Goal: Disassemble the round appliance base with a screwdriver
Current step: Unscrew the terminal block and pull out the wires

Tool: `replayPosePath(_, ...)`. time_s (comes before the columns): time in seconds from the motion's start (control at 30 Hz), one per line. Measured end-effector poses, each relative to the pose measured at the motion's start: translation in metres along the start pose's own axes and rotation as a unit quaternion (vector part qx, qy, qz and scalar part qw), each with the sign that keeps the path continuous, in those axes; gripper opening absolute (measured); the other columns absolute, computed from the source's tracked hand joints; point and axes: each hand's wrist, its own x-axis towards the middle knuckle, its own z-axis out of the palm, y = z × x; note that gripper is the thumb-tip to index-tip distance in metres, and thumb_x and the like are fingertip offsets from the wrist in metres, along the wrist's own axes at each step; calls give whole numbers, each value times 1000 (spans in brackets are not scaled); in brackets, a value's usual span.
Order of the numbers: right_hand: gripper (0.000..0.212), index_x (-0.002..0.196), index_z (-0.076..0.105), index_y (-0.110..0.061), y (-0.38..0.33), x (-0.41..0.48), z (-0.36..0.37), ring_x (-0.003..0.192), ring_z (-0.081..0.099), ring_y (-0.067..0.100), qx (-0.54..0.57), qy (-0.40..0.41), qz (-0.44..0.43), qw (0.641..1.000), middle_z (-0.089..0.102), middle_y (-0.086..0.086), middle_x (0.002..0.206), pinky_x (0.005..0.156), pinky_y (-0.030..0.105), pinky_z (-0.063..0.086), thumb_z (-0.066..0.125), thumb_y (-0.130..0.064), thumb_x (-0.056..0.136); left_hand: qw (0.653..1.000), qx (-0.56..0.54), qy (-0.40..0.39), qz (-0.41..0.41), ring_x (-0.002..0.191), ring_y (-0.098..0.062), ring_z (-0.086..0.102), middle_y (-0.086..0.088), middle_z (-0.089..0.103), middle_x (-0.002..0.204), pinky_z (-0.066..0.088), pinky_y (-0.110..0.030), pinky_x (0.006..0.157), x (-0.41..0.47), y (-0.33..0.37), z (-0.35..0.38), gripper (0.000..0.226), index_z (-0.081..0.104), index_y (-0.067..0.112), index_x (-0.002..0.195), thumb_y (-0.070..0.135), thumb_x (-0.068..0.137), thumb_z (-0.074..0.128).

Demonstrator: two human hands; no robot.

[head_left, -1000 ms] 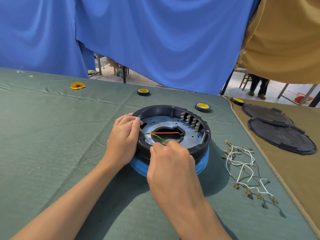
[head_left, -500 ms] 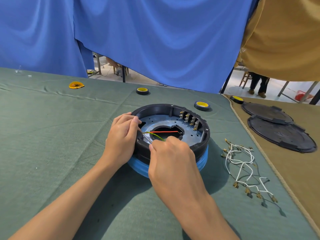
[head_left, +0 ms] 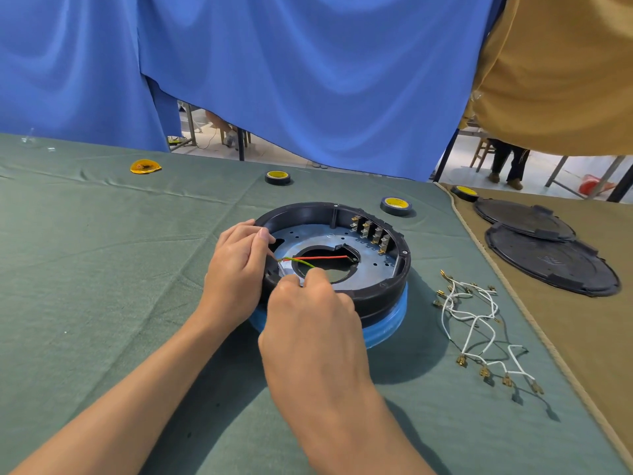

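Barely shifted since earlier — gripping round appliance base rim with left hand, curling right hand beside it over wires — hold unclear.

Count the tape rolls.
3. The far roll lies mid-table on the green cloth; the near roll sits just behind the round base; the corner roll sits at the tan cloth's far edge. Others may be hidden.
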Motion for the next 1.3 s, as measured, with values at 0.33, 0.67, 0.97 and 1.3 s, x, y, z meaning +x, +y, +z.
replayPosePath(0.33, 28, 92, 74, -11, -16, 2, -1, 52, 61, 18, -28, -16, 42, 999, 62, 5, 74, 43, 25, 39, 52, -7, 76, 998, -58, -23, 1, 119, -39, 50, 2, 56, 88, 36, -49, 106, -2, 6, -4, 39, 54, 21, 67, -2, 98, 47)
replayPosePath(0.67, 11, 66, 63, -9, 7, -3, 11, 41, 53, 26, 18, 14, 7, 1000, 56, 6, 63, 47, 26, 22, 70, -11, 74, 1000, -10, 13, 9, 121, -9, 44, 11, 62, 91, 27, -11, 97, -1, -4, 0, 41, 64, 16, 70, 14, 103, 41)
replayPosePath(0.97, 18, 95, 55, -16, 23, 4, -1, 86, 55, 27, 73, -13, -65, 995, 39, 2, 87, 66, 28, 27, 38, -21, 97, 1000, -11, 13, 9, 120, -6, 43, 18, 61, 92, 26, -8, 96, -1, -3, -1, 46, 59, 27, 63, 15, 104, 40)
replayPosePath(1.3, 23, 87, 72, -8, -2, 0, 3, 51, 60, 19, -20, -34, 15, 999, 61, 2, 77, 46, 24, 31, 72, -18, 67, 1000, 1, 6, 9, 122, -14, 45, 5, 63, 94, 27, -17, 98, 0, -1, 0, 45, 61, 18, 65, 11, 104, 40)
